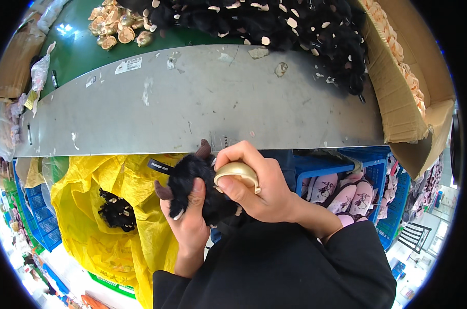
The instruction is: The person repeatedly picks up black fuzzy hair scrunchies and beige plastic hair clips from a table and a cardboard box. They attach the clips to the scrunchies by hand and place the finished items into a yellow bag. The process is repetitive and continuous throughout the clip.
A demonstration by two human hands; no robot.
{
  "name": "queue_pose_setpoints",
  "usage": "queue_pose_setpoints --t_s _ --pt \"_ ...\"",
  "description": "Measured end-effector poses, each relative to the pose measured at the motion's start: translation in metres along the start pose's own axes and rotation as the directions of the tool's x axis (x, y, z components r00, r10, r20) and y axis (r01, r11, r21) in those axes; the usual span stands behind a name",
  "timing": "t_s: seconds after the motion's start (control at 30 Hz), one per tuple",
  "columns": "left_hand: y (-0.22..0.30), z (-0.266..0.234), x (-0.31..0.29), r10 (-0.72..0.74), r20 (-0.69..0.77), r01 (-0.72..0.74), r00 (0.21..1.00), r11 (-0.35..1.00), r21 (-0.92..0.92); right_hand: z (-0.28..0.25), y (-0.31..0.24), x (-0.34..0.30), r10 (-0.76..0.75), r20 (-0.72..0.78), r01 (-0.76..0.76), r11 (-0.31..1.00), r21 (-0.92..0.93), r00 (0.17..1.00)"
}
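My left hand is closed round a black plush toy with brown horns and a black label loop at its side. My right hand grips a gold, rounded, shell-like piece between thumb and fingers. The gold piece is held against the right side of the plush toy; whether it is fixed there, I cannot tell. Both hands are in front of the near edge of the grey metal worktop. The underside of the toy is partly hidden by my left hand.
Black plush toys lie heaped at the back, beside a pile of gold pieces. A cardboard box of peach-coloured parts stands at right. At lower left hangs a yellow bag with black plush inside; blue crates hold pink slippers.
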State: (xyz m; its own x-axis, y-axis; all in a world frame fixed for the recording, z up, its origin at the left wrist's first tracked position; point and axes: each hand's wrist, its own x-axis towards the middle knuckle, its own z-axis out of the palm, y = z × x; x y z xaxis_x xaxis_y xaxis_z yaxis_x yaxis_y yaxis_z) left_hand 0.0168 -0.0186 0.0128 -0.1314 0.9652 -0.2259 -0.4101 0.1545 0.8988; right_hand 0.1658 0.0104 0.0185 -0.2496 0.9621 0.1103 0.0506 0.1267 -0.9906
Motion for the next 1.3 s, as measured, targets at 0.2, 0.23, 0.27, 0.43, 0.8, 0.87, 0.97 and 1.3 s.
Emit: queue_pose_setpoints --t_s 0.2,0.23,0.27,0.43,0.8,0.87,0.97,1.3 --pt "-0.002 0.003 -0.002 0.06 -0.089 -0.048 0.994 0.991 0.128 0.006 0.013 0.003 -0.165 -0.112 0.133 0.96 -0.248 0.98" --pt "-0.004 0.005 -0.002 0.064 -0.123 -0.042 0.99 0.984 0.171 0.011 0.021 0.004 -0.272 -0.158 0.214 0.927 -0.307 0.949" --pt "-0.005 0.007 -0.002 0.07 -0.157 -0.035 0.985 0.977 0.211 0.013 0.025 0.007 -0.322 -0.167 0.244 0.897 -0.37 0.932" --pt "-0.013 0.01 -0.002 0.131 -0.115 -0.091 0.985 0.95 0.298 0.019 0.046 0.016 -0.461 -0.185 0.322 0.805 -0.498 0.868" --pt "-0.03 -0.012 0.0 -0.05 0.002 0.049 0.999 0.983 0.18 -0.01 0.036 0.012 -0.355 0.029 0.333 0.841 -0.427 0.934" --pt "-0.025 -0.006 0.0 -0.064 0.004 0.063 0.998 0.981 0.184 -0.012 0.037 0.008 -0.284 -0.044 0.265 0.932 -0.248 0.958" --pt "-0.028 -0.011 0.008 -0.182 0.051 0.182 0.982 0.983 0.013 -0.016 0.025 0.004 -0.118 -0.102 0.114 0.992 -0.045 0.988" --pt "-0.031 0.001 0.004 -0.302 0.36 0.455 0.883 0.742 -0.493 -0.013 0.042 0.015 -0.013 -0.184 0.028 0.997 0.078 0.983"
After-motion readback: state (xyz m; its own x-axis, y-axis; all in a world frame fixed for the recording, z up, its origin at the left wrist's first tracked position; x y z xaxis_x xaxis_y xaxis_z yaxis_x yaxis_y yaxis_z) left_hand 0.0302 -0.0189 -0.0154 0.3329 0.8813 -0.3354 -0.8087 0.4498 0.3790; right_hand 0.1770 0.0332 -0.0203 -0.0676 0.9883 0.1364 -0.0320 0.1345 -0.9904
